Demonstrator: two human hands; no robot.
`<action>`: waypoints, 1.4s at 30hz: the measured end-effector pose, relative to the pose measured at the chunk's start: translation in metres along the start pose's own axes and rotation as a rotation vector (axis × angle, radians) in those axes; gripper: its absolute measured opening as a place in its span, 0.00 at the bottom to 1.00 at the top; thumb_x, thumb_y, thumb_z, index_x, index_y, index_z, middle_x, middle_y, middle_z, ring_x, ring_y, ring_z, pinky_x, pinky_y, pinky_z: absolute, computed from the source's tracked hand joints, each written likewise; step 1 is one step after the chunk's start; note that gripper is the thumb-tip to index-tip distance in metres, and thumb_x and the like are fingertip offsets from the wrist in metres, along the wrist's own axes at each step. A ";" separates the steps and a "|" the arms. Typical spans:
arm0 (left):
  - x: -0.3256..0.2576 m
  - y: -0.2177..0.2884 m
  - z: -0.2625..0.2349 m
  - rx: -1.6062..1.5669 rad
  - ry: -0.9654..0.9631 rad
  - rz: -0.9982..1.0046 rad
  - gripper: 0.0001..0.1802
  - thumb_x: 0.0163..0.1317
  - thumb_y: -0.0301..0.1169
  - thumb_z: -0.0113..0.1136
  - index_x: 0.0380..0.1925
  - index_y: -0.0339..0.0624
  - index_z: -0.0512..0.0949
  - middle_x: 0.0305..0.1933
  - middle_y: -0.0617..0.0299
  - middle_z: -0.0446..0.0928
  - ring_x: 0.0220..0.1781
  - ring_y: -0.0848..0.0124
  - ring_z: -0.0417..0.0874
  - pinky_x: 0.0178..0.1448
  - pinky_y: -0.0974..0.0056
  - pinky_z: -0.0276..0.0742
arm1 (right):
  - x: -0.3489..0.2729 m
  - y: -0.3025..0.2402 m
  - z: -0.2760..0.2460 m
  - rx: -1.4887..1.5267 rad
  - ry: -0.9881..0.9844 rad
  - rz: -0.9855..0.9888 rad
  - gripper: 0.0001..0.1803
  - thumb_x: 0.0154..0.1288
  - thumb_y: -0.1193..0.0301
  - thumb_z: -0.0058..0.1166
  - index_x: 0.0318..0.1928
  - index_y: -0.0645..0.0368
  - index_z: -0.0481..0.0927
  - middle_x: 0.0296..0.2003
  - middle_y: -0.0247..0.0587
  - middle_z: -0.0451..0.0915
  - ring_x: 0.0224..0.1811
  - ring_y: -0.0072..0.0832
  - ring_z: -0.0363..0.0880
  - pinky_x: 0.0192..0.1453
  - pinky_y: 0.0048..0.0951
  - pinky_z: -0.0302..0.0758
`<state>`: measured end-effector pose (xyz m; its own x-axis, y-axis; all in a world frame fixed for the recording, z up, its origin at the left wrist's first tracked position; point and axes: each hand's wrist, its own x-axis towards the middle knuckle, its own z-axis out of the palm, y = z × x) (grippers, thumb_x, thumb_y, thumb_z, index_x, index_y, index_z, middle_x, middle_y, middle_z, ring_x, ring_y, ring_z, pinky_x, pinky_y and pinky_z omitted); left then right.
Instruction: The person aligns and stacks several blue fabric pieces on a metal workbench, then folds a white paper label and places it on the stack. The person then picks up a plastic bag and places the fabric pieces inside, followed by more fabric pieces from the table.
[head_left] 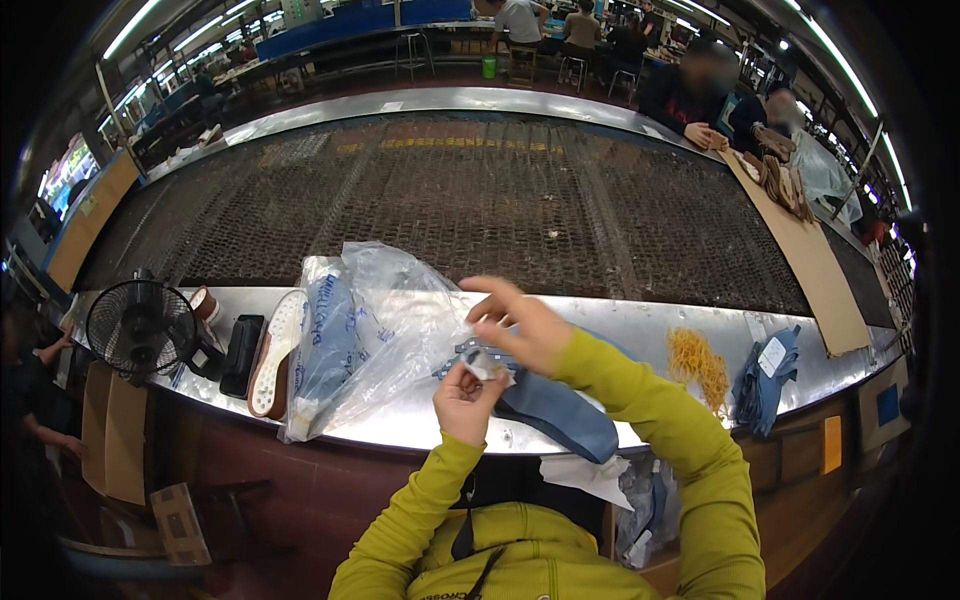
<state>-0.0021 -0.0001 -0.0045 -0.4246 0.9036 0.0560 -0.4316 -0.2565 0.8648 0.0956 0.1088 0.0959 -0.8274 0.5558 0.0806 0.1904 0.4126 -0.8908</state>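
Observation:
My left hand [463, 408] pinches a small whitish piece [487, 365] with a dark spot on it, perhaps a label or scrap of paper. Just above it hovers my right hand [525, 328], fingers curved and apart, with nothing visible in them. Under and beside my hands lies a long blue-grey piece [565, 415], like cut leather or cloth, on the metal worktop [640, 318]. Touching distance to the left is a clear plastic bag [400, 300] with handwriting on it and blue-grey material inside. What lies directly beneath my fingers is partly hidden.
Leftward stand a black fan [140, 325], a black case [242, 355] and a white-and-brown shoe sole [275, 360]. Yellow strings [698, 362] and tagged blue strips [770, 370] lie right. Beyond the worktop stretches a dark mesh surface [430, 205]; cardboard [800, 260] and people are far right.

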 end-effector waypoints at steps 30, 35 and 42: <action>-0.058 0.068 -0.127 -0.453 0.207 0.083 0.13 0.69 0.33 0.49 0.49 0.36 0.70 0.40 0.55 0.79 0.40 0.67 0.83 0.48 0.56 0.84 | -0.030 -0.008 -0.037 -0.330 -0.135 0.289 0.30 0.43 0.57 0.73 0.41 0.62 0.73 0.30 0.49 0.78 0.32 0.35 0.77 0.38 0.35 0.73; -0.068 0.060 -0.127 -0.417 0.590 0.263 0.13 0.67 0.31 0.51 0.49 0.37 0.71 0.45 0.55 0.76 0.45 0.66 0.81 0.51 0.54 0.82 | 0.095 0.011 -0.022 -0.391 -0.298 0.033 0.30 0.43 0.58 0.73 0.44 0.60 0.75 0.35 0.46 0.79 0.37 0.33 0.79 0.42 0.33 0.75; -0.070 0.044 -0.155 -0.008 0.681 -0.087 0.11 0.62 0.28 0.59 0.44 0.39 0.73 0.43 0.59 0.76 0.41 0.71 0.80 0.38 0.65 0.83 | 0.153 0.095 0.015 -0.495 -0.258 0.093 0.23 0.52 0.60 0.66 0.44 0.61 0.78 0.33 0.44 0.81 0.36 0.33 0.79 0.45 0.33 0.75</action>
<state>-0.1148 -0.1278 -0.0473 -0.7929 0.5045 -0.3417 -0.4915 -0.1981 0.8480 -0.0205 0.2226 0.0170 -0.8859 0.4372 -0.1552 0.4421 0.6941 -0.5682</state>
